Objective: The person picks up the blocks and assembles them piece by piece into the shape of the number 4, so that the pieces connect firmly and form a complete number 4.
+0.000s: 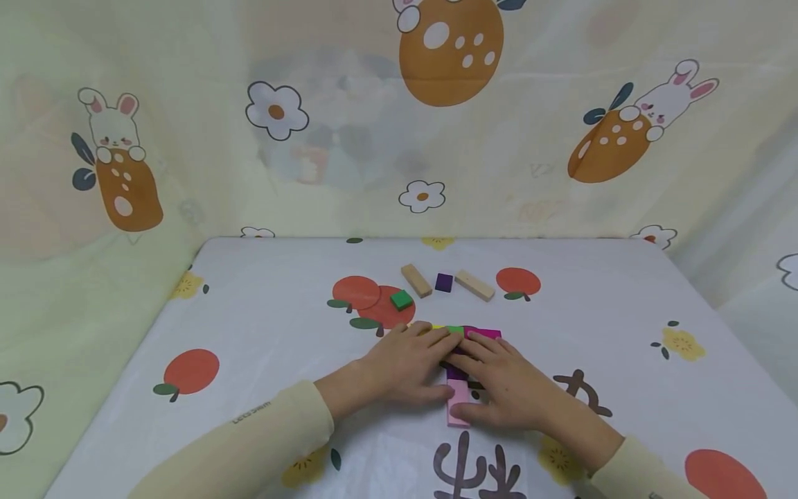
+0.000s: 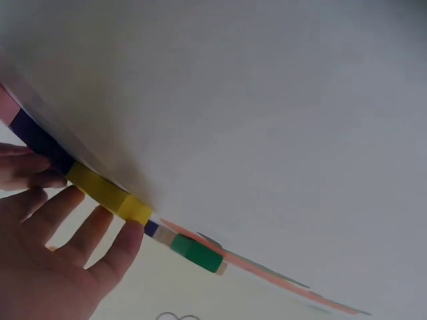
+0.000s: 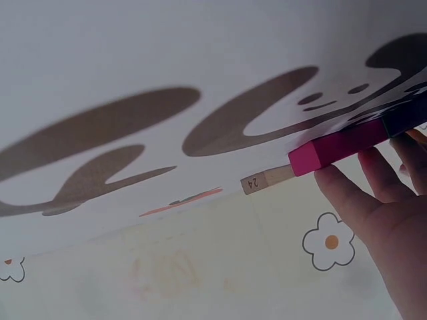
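Note:
Wooden blocks lie together in a T shape on the table. Its far row shows a yellow block (image 2: 107, 193), a green block (image 1: 456, 330) and a magenta block (image 3: 347, 147). A dark purple block (image 1: 457, 373) and a pink block (image 1: 460, 388) form the stem toward me. My left hand (image 1: 408, 364) touches the row's left part, fingertips against the yellow block. Extended fingers of my right hand (image 1: 508, 381) rest along the magenta block. Both thumbs are at the pink block, one on each side. The hands partly cover where the blocks meet.
Beyond the T lie a loose green block (image 1: 402, 299), a natural wood block (image 1: 415, 280), a dark purple cube (image 1: 444, 282) and a second natural wood block (image 1: 475, 285). A printed cloth (image 1: 262, 305) covers the table, and a patterned curtain (image 1: 349, 208) stands behind it.

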Motion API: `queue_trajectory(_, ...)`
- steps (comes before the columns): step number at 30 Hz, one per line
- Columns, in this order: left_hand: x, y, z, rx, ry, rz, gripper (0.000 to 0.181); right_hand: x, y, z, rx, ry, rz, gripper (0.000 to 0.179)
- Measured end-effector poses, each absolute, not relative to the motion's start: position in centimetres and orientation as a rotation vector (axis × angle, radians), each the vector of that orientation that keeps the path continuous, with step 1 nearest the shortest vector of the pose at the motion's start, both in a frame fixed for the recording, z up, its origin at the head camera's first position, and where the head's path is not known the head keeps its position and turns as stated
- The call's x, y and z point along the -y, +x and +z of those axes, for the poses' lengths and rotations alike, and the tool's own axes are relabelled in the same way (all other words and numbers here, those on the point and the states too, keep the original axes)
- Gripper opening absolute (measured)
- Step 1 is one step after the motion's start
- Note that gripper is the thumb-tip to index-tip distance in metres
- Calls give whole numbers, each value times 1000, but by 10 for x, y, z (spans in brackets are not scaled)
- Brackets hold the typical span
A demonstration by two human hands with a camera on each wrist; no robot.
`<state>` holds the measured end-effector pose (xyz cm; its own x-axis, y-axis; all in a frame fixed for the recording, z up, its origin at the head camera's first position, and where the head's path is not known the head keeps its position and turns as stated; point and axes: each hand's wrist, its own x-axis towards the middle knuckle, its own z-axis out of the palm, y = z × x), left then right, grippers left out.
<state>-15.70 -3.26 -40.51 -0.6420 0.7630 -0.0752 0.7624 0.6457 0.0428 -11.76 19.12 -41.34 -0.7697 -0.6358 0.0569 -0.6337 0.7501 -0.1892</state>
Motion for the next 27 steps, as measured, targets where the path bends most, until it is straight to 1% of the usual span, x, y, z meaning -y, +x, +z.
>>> queue_trajectory(7,30,-155,-407,-2776,1255,18,91,-192,-117,-414,-2936,-1073,-299,80)
queue_trajectory(21,32,-156,-411,-2779,1267,36,91,-191,-119,-408,-2901,-1064,-348,79)
queue_trajectory(27,33,-156,-414,-2792,1292,61,93,-195,-124,-405,-2887,-1078,-484,66)
